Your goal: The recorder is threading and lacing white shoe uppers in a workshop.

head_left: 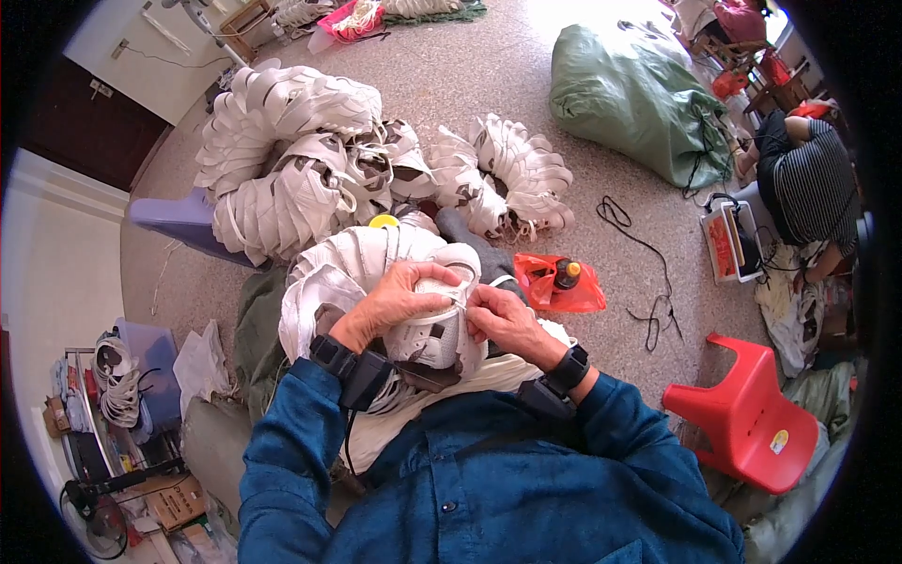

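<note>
A white shoe upper [427, 343] with grey parts lies in my lap, near the middle of the view. My left hand [404, 299] is closed on its upper edge, thumb and fingers pressed together. On the other side, my right hand [507, 321] is closed in a pinch close to the upper. A thin white strand, which looks like a shoelace, shows between the two hands; its ends are hidden by my fingers. Just beyond my left hand, a curved row of nested white uppers [329, 254] rests against my legs.
Bundles of white uppers [282, 113] are piled ahead, partly over a purple stool [183, 218]. A red bag [540, 293] holds a dark bottle [567, 274]. A red stool [752, 414], black cord [648, 273] and green sack [629, 99] are rightward; another person [813, 179] bends at far right.
</note>
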### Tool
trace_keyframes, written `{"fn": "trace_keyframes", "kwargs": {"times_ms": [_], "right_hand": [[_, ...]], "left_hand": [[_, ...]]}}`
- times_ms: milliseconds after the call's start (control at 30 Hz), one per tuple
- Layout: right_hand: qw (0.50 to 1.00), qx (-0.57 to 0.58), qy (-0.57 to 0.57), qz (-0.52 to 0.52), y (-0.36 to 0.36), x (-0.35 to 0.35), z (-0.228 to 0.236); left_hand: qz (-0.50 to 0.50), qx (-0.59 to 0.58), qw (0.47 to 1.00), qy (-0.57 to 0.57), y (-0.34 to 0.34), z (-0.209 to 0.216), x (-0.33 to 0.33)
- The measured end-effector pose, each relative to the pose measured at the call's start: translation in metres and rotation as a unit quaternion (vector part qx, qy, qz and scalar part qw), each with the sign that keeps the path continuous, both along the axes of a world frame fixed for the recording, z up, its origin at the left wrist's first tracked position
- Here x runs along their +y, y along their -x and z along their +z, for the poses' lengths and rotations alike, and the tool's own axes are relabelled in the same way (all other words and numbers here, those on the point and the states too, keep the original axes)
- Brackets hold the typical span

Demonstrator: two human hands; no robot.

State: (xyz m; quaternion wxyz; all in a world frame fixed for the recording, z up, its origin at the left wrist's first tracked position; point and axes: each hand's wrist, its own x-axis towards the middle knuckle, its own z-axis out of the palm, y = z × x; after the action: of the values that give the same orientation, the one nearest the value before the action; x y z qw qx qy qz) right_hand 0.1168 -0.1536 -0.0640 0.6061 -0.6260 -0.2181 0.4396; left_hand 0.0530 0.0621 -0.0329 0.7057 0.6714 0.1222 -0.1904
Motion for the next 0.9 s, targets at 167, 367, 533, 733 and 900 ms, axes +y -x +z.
{"fn": "trace_keyframes", "kwargs": {"times_ms": [167, 367, 533, 733, 900], "right_hand": [[0.999, -0.001, -0.036, 0.024, -0.003, -0.001, -0.006], [0.997, -0.045, -0.046, 0.054, -0.006, 0.001, -0.007], [0.995, -0.102, -0.013, -0.014, -0.002, 0.008, -0.011], [0.948, -0.316, 0.016, -0.042, 0.006, 0.018, 0.004], [0.956, -0.281, 0.045, -0.074, 0.013, 0.023, 0.006]], "left_hand": [[-0.006, -0.003, 1.0, -0.007, 0.0, -0.001, 0.002], [0.001, 0.037, 0.999, 0.038, 0.0, 0.0, 0.003], [-0.013, 0.014, 1.0, 0.02, -0.001, 0.003, 0.001], [0.004, -0.066, 0.995, -0.081, 0.003, -0.015, 0.003], [0.034, -0.065, 0.992, -0.104, 0.003, -0.014, -0.005]]}}
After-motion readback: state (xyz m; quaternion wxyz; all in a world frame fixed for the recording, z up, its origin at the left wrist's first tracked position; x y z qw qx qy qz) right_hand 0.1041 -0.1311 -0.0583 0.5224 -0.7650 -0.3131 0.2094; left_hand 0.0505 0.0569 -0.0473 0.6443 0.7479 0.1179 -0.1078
